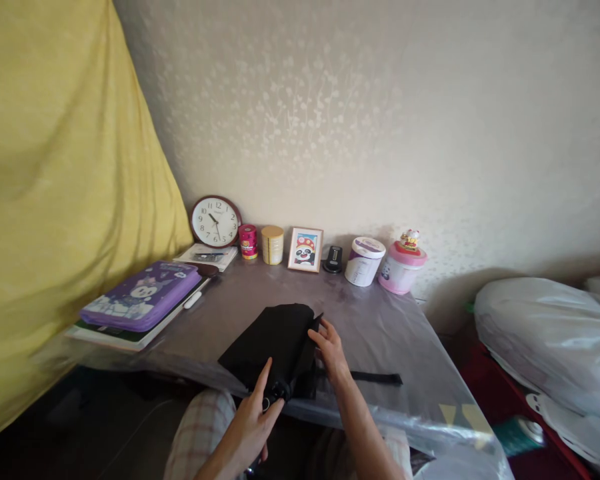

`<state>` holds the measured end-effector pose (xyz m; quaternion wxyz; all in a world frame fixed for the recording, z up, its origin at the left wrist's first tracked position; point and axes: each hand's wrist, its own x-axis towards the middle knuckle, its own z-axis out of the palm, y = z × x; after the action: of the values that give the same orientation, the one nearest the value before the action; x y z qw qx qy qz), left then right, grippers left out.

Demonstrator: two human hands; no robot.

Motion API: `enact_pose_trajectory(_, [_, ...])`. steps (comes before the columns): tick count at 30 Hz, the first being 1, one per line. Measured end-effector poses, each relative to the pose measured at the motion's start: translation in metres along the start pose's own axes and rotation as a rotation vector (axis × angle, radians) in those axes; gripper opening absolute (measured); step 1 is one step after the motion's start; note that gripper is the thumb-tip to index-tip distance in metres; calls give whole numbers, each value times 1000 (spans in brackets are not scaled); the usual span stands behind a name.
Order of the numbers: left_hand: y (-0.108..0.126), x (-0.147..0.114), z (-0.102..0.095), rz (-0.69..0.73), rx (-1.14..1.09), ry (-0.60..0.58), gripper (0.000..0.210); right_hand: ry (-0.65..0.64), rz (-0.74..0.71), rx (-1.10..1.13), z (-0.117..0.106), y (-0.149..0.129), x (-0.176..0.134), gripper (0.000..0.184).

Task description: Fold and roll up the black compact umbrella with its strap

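A black folding umbrella (275, 333) lies at the near edge of the table, its dark cloth in loose flat folds. My left hand (253, 417) is closed around its handle end, below the table edge, with the index finger stretched along the cloth. At the right side of the folds, my right hand (327, 343) pinches an edge of the cloth between thumb and fingers. A black strap (377, 378) extends to the right on the tabletop, passing behind my right wrist. Much of the handle is hidden by my left hand.
A plastic-covered table (395, 340) stands against the wall. Left are a purple case (143, 293) and books. Along the back stand a clock (216, 222), a picture frame (305, 250), a white tub (364, 262) and a pink-lidded tub (401, 268). A yellow curtain (70, 167) hangs left.
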<state>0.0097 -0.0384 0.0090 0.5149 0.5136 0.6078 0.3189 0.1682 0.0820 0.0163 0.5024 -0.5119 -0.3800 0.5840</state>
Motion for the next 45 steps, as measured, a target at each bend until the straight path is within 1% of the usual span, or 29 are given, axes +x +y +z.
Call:
enact_pose_trajectory(3, [-1, -1, 2, 9, 36, -2, 71, -1, -46, -39, 11, 1, 6, 67])
enact_pose_trajectory(9, [-10, 1, 6, 40, 131, -17, 71, -51, -111, -148, 28, 2, 14, 60])
enact_pose_trajectory(12, [-14, 3, 7, 70, 211, 9, 69, -83, -114, -239, 31, 4, 18, 59])
enact_pose_trajectory(15, [-18, 4, 8, 104, 284, 44, 67, -161, -120, -360, 31, 6, 21, 52])
enact_pose_trajectory(18, [-21, 5, 8, 68, 347, 65, 65, -236, -150, -487, 31, 7, 23, 44])
enact_pose_trajectory(20, [-21, 4, 8, 41, 368, 72, 65, -255, -183, -541, 32, 6, 22, 41])
enact_pose_trajectory(25, [-13, -1, 7, 129, 344, 123, 74, -208, -403, -819, 36, 5, 13, 36])
enact_pose_trajectory(28, [-8, -5, 7, 160, 396, 149, 76, -194, -509, -908, 37, 9, 7, 36])
enact_pose_trajectory(31, [-7, -4, 6, 216, 471, 102, 71, -152, -591, -911, 37, 13, 3, 37])
enact_pose_trajectory(34, [-11, 0, 5, 191, 519, 59, 65, -159, -645, -865, 34, 12, -5, 35])
enact_pose_trajectory(38, [-21, 6, 6, 168, 499, 66, 64, -198, -767, -784, 24, 12, -22, 22])
enact_pose_trajectory(40, [-26, 8, 8, 182, 460, 74, 64, -171, -841, -770, 17, 15, -25, 23])
enact_pose_trajectory(42, [-30, 9, 9, 192, 415, 72, 65, -139, -890, -802, 12, 19, -19, 24])
enact_pose_trajectory(45, [-30, 10, 10, 202, 314, 53, 66, -110, -900, -888, 7, 23, 6, 27])
